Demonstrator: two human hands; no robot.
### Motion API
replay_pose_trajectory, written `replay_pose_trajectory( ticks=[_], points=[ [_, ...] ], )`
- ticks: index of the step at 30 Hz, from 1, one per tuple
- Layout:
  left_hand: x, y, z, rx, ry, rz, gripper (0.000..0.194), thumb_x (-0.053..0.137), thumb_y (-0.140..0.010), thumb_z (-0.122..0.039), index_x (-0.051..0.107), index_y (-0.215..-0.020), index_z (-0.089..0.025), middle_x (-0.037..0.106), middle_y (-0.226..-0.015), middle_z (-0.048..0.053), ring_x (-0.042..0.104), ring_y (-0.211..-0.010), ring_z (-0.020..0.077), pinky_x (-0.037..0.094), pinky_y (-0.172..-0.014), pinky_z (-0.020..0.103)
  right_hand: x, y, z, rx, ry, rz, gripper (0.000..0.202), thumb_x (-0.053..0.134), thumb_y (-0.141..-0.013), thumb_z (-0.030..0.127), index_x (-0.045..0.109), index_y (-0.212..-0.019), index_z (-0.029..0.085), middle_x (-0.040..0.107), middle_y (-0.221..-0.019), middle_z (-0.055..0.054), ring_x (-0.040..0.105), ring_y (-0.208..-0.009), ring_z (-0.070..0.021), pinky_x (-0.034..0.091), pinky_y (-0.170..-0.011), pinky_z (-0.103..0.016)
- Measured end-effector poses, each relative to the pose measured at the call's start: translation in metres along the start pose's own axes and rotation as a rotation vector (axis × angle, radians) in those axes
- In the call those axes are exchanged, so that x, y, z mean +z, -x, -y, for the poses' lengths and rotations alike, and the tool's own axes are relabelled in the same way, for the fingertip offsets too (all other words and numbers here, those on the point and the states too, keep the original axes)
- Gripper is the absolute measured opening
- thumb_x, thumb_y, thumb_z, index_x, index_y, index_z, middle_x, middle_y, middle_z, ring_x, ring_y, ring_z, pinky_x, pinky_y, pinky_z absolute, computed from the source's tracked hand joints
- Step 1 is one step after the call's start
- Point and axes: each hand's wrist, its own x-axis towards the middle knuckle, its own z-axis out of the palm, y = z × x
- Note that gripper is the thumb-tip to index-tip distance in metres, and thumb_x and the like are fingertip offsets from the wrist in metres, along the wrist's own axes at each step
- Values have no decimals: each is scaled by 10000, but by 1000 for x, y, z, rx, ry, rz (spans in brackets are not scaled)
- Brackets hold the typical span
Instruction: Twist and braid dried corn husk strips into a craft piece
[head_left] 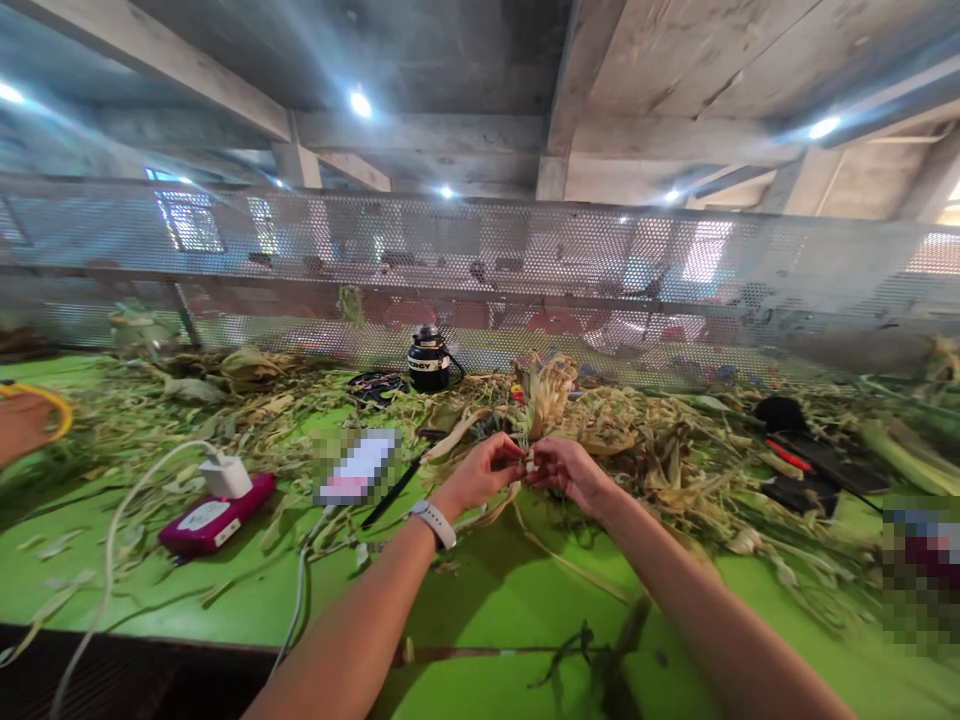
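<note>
My left hand [487, 473] and my right hand [568, 470] meet near the middle of the green table [480, 600]. Both are closed, fingertips pinched close together on a small pale piece that looks like dried husk [531, 462]. Its exact shape is mostly hidden by the fingers. Just behind the hands rises a bunch of dry corn husks [551, 395], and a long husk strip trails below them. A pale band [435, 524] circles my left wrist. Left of my hands lies a black stick-like tool [391, 492].
A phone [360, 467] with a cable and a magenta power box [217, 515] with a white charger [225, 476] lie left. A black bottle [428, 360] stands behind. Husk scraps [660, 440] cover much of the table before a perforated metal screen [480, 250]. Another person's hand [22, 425] shows far left.
</note>
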Motion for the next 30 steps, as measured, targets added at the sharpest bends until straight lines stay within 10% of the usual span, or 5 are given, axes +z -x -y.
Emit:
replay_pose_trajectory(
  ticks=[8,19,30],
  points=[
    [0,1,1,-22,-6,27,193,662,-679,-232,548,-817,-159,573,-774,9,521,-757,135,413,-723,275,-2,-4,-3,-62,196,-50,239,724,-567,313,554,-614,152,507,-491,70,415,-432,-40,256,-414,-171],
    [1,1,0,-301,315,-1,193,578,-670,-189,646,-850,-169,594,-707,-9,538,-696,132,420,-754,300,4,-11,-14,-378,300,-140,315,692,-599,456,587,-628,160,529,-577,37,432,-568,-93,337,-564,-235],
    [9,1,3,-279,458,34,268,736,-629,-334,633,-788,-145,592,-679,-10,561,-631,119,438,-764,309,4,-13,-20,-339,235,-165,370,673,-603,515,571,-643,161,547,-577,21,464,-540,-102,379,-541,-239]
  ],
)
